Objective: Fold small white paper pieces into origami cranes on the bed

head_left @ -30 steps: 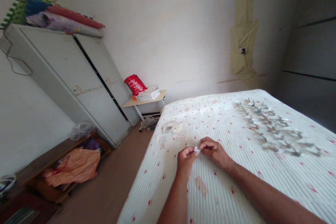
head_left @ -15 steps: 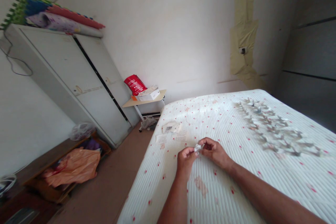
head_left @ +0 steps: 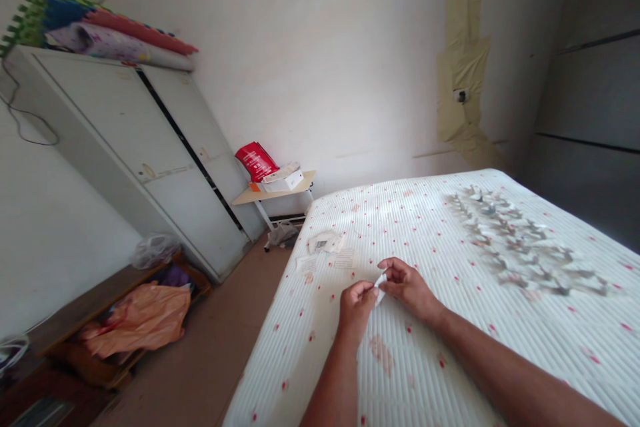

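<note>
White piece (head_left: 381,288) held by two bare hands over the bed

The white piece is pinched between the left hand (head_left: 354,305) and the right hand (head_left: 414,292), over the near middle part of the bed (head_left: 400,213). By the left hand, one end is held with the thumb and finger closed, so the grip is narrow. By the right hand, the other end is held by the fingertips in a narrow grip too. The two hands are kept close together. It cannot be told how the piece is folded, as it is small and partly hidden by fingers.

Many small grey and white shapes (head_left: 530,240) are set out in rows on the right part of the bed. It cannot be told what they are made of. On the left part of the bed, a clear packet (head_left: 325,241) is laid near some printed slips (head_left: 344,258). Past the far left corner of the bed, a red bag (head_left: 256,161) and a white box (head_left: 286,182) are held up by a little table (head_left: 245,197).
</note>
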The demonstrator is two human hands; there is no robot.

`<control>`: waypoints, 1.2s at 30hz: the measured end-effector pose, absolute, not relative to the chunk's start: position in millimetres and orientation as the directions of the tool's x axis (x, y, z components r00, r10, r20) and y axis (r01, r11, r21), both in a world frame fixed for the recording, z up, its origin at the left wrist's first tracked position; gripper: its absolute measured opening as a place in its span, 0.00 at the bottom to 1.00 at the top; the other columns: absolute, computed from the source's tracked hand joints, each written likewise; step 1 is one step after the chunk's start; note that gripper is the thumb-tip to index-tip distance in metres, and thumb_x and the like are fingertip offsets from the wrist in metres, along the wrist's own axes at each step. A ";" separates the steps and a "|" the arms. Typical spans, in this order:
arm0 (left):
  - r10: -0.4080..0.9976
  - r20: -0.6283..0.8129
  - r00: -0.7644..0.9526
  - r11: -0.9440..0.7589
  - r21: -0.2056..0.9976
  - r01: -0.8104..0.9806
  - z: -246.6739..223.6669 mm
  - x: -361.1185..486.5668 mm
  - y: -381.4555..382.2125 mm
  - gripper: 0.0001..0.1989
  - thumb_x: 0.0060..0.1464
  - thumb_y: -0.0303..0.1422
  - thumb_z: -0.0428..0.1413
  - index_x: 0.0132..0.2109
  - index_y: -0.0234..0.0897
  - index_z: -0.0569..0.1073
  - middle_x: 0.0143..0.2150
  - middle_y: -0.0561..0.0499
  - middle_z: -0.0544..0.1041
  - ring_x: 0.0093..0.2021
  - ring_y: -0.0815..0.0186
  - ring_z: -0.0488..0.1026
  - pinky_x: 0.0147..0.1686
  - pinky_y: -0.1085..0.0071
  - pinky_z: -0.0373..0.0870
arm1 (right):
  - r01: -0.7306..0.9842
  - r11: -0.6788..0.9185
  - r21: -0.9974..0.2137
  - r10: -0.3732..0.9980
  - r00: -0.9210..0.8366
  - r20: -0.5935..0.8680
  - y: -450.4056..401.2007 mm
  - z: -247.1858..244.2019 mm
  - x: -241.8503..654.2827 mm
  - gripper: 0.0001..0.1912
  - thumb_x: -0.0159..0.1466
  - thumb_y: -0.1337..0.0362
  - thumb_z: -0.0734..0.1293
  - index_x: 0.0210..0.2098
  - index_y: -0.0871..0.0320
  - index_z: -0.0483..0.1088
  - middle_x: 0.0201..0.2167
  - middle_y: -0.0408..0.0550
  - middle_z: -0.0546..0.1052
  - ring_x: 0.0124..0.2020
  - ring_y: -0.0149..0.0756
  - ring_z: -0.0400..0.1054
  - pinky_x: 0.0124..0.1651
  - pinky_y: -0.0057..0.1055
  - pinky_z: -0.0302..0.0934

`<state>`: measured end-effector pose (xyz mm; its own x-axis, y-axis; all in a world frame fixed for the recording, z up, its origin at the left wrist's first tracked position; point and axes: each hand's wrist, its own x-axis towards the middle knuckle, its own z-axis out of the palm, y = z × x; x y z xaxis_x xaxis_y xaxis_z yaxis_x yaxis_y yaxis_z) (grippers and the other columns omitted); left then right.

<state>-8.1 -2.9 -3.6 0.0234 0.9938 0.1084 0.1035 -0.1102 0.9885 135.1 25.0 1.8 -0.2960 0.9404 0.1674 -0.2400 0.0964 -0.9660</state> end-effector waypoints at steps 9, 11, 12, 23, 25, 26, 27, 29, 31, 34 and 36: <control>0.991 0.134 -0.010 -0.131 0.977 0.171 -3.8 -7.4 -1.8 0.14 0.45 0.41 0.52 0.24 0.34 0.66 0.19 0.57 0.59 0.22 0.73 0.55 0.23 0.77 0.51 | -0.121 0.151 -0.981 0.949 -0.261 0.178 27.5 -5.7 135.1 0.14 0.50 0.59 0.68 0.32 0.57 0.63 0.19 0.35 0.60 0.20 0.24 0.53 0.22 0.24 0.47; 0.991 0.133 -0.007 -0.130 0.974 0.184 -3.9 -7.3 -2.1 0.14 0.45 0.41 0.52 0.23 0.34 0.66 0.19 0.58 0.58 0.22 0.73 0.55 0.23 0.77 0.51 | -0.113 0.141 -0.984 0.947 -0.273 0.167 27.5 -4.7 135.7 0.14 0.50 0.58 0.67 0.32 0.57 0.62 0.19 0.35 0.60 0.19 0.24 0.52 0.22 0.24 0.46; 0.991 0.136 -0.004 -0.132 0.973 0.191 -4.1 -7.3 -2.2 0.14 0.45 0.41 0.52 0.23 0.34 0.66 0.19 0.57 0.58 0.22 0.73 0.55 0.23 0.77 0.51 | -0.116 0.132 -0.984 0.946 -0.282 0.160 27.1 -3.8 135.8 0.14 0.50 0.58 0.67 0.32 0.57 0.62 0.18 0.35 0.60 0.19 0.24 0.52 0.22 0.24 0.46; 0.992 0.127 0.004 -0.126 0.977 0.172 -3.9 -7.7 -2.1 0.13 0.48 0.39 0.51 0.25 0.33 0.67 0.19 0.57 0.60 0.23 0.73 0.57 0.24 0.77 0.52 | -0.200 0.100 -0.975 0.945 -0.286 0.156 27.5 -4.0 132.1 0.12 0.50 0.60 0.67 0.31 0.57 0.62 0.17 0.34 0.60 0.17 0.22 0.51 0.20 0.23 0.45; 0.995 0.099 0.016 -0.100 0.986 0.135 -2.8 -7.6 -2.4 0.13 0.48 0.40 0.52 0.26 0.32 0.68 0.20 0.57 0.63 0.23 0.72 0.59 0.25 0.77 0.54 | -0.199 0.084 -0.976 0.953 -0.271 0.137 27.1 -2.8 132.0 0.13 0.49 0.59 0.67 0.31 0.57 0.62 0.17 0.34 0.61 0.16 0.23 0.52 0.20 0.23 0.46; 0.996 0.086 0.029 -0.089 0.989 0.122 -2.1 -7.5 -2.5 0.13 0.47 0.39 0.52 0.26 0.32 0.68 0.20 0.56 0.64 0.24 0.72 0.60 0.25 0.77 0.55 | -0.197 0.077 -0.977 0.956 -0.264 0.129 26.9 -2.1 132.1 0.14 0.49 0.58 0.68 0.31 0.57 0.62 0.17 0.35 0.62 0.16 0.23 0.52 0.20 0.23 0.47; 0.996 0.078 0.040 -0.082 0.990 0.113 -1.3 -7.4 -2.6 0.13 0.47 0.39 0.53 0.26 0.32 0.68 0.21 0.55 0.66 0.24 0.71 0.61 0.26 0.77 0.56 | -0.195 0.072 -0.978 0.957 -0.263 0.123 26.6 -1.5 132.4 0.14 0.49 0.58 0.68 0.31 0.57 0.62 0.17 0.35 0.62 0.16 0.23 0.53 0.20 0.24 0.48; 0.997 0.063 0.033 -0.066 0.993 0.096 0.7 -7.1 -2.7 0.13 0.46 0.39 0.54 0.24 0.32 0.68 0.20 0.54 0.68 0.24 0.71 0.63 0.27 0.76 0.58 | -0.180 0.070 -0.981 0.955 -0.272 0.118 26.3 -0.9 133.5 0.15 0.50 0.56 0.67 0.31 0.57 0.62 0.17 0.35 0.63 0.16 0.24 0.54 0.20 0.24 0.49; 0.999 0.045 -0.015 -0.044 0.996 0.072 3.6 -7.0 -2.7 0.14 0.44 0.41 0.54 0.23 0.32 0.68 0.19 0.54 0.67 0.23 0.71 0.63 0.26 0.76 0.58 | -0.139 0.111 -0.984 0.945 -0.292 0.148 26.0 -1.1 135.5 0.13 0.52 0.56 0.66 0.32 0.57 0.62 0.17 0.36 0.63 0.17 0.24 0.56 0.21 0.24 0.51; 0.998 0.016 -0.063 -0.015 0.999 0.028 8.2 -6.8 -2.8 0.16 0.42 0.43 0.55 0.22 0.32 0.67 0.17 0.55 0.66 0.21 0.72 0.62 0.24 0.76 0.57 | -0.025 0.303 -0.953 0.911 -0.284 0.298 25.7 -0.7 139.8 0.11 0.55 0.59 0.64 0.35 0.57 0.65 0.25 0.40 0.67 0.20 0.25 0.58 0.24 0.25 0.54; 0.998 0.011 -0.058 -0.010 1.000 0.013 10.1 -6.7 -2.8 0.17 0.41 0.44 0.55 0.21 0.33 0.67 0.17 0.55 0.65 0.21 0.72 0.61 0.23 0.76 0.57 | 0.048 0.457 -0.888 0.860 -0.279 0.427 25.2 0.6 142.1 0.10 0.56 0.63 0.63 0.39 0.56 0.67 0.33 0.45 0.68 0.25 0.26 0.61 0.27 0.25 0.57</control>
<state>-6.7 -2.8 10.1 -0.0577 0.9983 0.0112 0.0130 -0.0104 0.9999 142.1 25.2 0.6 -0.2792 0.8599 0.4273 0.0484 0.4570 -0.8881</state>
